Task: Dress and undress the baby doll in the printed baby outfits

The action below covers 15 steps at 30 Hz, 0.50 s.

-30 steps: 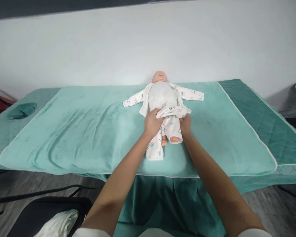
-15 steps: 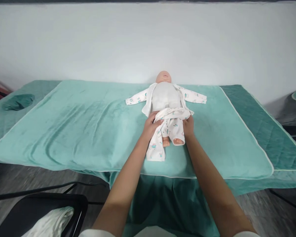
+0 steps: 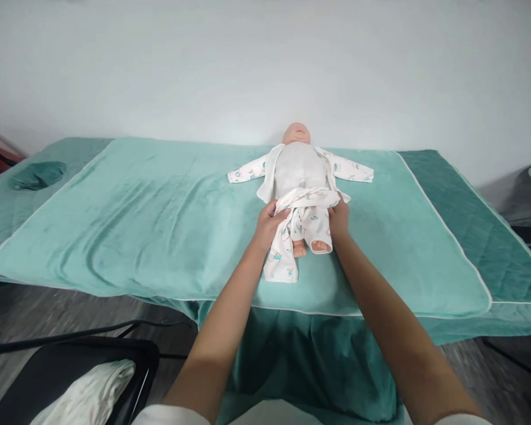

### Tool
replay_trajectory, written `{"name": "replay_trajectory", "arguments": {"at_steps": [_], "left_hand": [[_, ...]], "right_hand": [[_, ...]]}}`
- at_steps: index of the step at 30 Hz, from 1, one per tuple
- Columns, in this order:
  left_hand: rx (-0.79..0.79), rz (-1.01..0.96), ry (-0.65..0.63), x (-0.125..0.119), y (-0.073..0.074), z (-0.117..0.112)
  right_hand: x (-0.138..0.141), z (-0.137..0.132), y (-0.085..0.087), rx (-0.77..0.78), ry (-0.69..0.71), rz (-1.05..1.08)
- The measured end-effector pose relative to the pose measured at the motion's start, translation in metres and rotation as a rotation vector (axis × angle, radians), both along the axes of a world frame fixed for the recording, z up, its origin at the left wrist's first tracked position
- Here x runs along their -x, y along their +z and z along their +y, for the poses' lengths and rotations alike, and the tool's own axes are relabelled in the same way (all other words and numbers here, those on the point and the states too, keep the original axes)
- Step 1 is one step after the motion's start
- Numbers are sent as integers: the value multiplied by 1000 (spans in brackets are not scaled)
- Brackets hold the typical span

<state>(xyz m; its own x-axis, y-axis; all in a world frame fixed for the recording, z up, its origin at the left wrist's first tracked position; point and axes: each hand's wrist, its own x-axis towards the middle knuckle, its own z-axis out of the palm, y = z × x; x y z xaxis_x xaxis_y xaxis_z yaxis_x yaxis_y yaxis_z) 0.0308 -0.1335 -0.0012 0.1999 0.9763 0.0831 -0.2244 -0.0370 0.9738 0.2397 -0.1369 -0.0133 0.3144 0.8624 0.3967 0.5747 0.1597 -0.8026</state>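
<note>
- Dark green quilted fabric covers the bed (image 3: pixel 473 218), with a paler plush sheet (image 3: pixel 181 230) over its middle; the nap looks soft and likely to drag on cloth, so lifting should serve better than sliding.
- The doll (image 3: pixel 299 168) lies on its back on this sheet, head toward the wall. Its trunk looks cloth-covered and its head smooth and firm; it is probably light enough to shift under a hard tug, so small, even pulls suit it.
- The open jacket (image 3: pixel 271 171) is spread about the trunk, sleeves out to either side. Its thin hem could easily get caught up with the waistband.
- The printed trousers (image 3: pixel 316 221) are bunched across the doll's hips and legs. They look limp, light and stretchy, best gripped by the gathered waistband at both sides; one trouser leg (image 3: pixel 282 265) lies flat beside a foot.
- The left hand (image 3: pixel 266 225) grasps the trousers at one side, thumb over the cloth; the right hand (image 3: pixel 338 217) grasps the opposite side of the waistband, most of its fingertips hidden.
- Two bare feet (image 3: pixel 321 245) show below the cloth, seemingly smooth and unlikely to snag fabric.
</note>
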Motion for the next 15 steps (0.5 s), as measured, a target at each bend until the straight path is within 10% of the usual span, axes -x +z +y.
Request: {"name": "replay_trajectory", "arguments": {"at_steps": [15], "left_hand": [[-57,-90,-13,-6,-12,6]], "right_hand": [[-10,18,-12,-43,-58,-10]]}}
